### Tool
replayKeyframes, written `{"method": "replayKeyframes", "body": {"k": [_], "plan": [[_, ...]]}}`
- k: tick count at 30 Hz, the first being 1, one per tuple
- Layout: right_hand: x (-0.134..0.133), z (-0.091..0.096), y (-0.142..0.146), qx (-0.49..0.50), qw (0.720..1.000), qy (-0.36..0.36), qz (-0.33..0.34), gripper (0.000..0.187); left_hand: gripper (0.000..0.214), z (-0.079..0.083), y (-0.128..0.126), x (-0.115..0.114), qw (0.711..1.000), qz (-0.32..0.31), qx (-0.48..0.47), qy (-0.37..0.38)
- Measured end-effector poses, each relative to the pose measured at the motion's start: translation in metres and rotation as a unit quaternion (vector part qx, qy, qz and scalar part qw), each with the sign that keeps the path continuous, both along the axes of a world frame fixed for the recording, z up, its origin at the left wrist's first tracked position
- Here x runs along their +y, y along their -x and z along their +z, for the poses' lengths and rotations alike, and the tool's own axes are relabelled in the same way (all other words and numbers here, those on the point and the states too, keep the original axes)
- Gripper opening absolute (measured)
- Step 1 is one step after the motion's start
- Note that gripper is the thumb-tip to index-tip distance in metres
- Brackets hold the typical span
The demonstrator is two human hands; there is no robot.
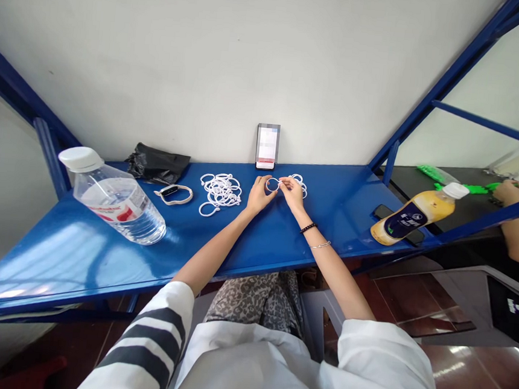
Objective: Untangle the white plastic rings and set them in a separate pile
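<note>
Between my two hands is a thin white plastic ring [272, 185], held just above the blue table [255, 248]. My left hand [260, 194] pinches its left side, and the fingers of my right hand [292, 192] close on its right side. A loose pile of similar white rings [221, 191] lies to the left of my left hand; one ring rests at the pile's near edge. A few more white rings [299, 180] sit just beyond my right hand, partly hidden by it.
A phone [268, 148] leans upright against the wall. Leftward are a black plastic bag [157, 164], a watch [174, 194] and a large water bottle [118, 200]. A yellow drink bottle [410, 214] stands on the right. Past the blue frame, another person's hand [511, 192] is near green items [473, 189].
</note>
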State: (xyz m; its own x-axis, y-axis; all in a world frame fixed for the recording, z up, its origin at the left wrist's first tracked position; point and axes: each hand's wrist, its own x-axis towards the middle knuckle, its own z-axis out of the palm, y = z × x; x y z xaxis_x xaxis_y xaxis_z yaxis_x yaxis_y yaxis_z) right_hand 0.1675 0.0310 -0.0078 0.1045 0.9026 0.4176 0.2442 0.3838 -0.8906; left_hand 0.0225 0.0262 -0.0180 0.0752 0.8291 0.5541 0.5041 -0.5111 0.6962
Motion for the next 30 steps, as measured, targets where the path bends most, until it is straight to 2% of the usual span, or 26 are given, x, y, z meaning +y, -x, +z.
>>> {"method": "replayKeyframes", "body": {"k": [14, 23, 30], "plan": [[-0.0038, 0.0032, 0.0014, -0.004, 1.0, 0.003, 0.01, 0.028, 0.044, 0.0016, -0.0001, -0.0024, 0.999, -0.012, -0.031, 0.01], [-0.0056, 0.0074, 0.0028, 0.018, 0.999, 0.027, 0.029, 0.03, 0.037, 0.003, 0.0, -0.0008, 0.999, 0.005, -0.05, 0.02], [-0.0076, 0.009, 0.0026, 0.011, 0.999, 0.003, 0.034, 0.03, 0.033, 0.0069, -0.0002, -0.0038, 0.998, -0.009, -0.062, 0.033]]}}
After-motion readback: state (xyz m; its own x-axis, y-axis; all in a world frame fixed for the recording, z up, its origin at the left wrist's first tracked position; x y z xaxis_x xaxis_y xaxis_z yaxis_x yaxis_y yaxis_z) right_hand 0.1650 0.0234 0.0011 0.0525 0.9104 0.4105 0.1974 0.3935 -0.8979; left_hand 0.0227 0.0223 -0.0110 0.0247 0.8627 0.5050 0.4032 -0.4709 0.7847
